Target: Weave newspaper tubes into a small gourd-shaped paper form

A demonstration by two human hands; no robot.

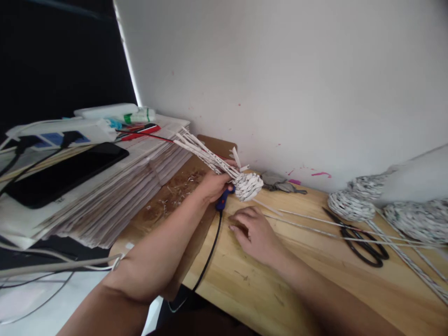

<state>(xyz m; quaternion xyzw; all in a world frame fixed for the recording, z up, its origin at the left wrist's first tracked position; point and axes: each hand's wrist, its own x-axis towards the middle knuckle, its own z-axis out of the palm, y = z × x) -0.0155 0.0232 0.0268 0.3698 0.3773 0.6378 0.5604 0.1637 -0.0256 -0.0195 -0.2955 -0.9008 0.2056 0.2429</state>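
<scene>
My left hand [215,184] is closed around a bundle of rolled paper strips [201,151], which fan out up and to the left. At the bundle's lower right end sits a small rounded woven paper piece [248,185]. My right hand [250,228] hovers or rests low over the wooden table, just below the woven piece. Its fingers are loosely curled, thumb apart, and nothing shows between them. A blue hand tool [223,199] with a black cord, resembling a glue gun, is directly under my left hand, partly hidden by it.
Black scissors [364,242] lie on the right among long paper strips [311,228]. Several woven paper pieces [352,205] stand near the wall. At left, a tall paper stack [140,186] bears a black phone [70,175] and a power strip [84,130]. A grey cloth [280,181] lies behind.
</scene>
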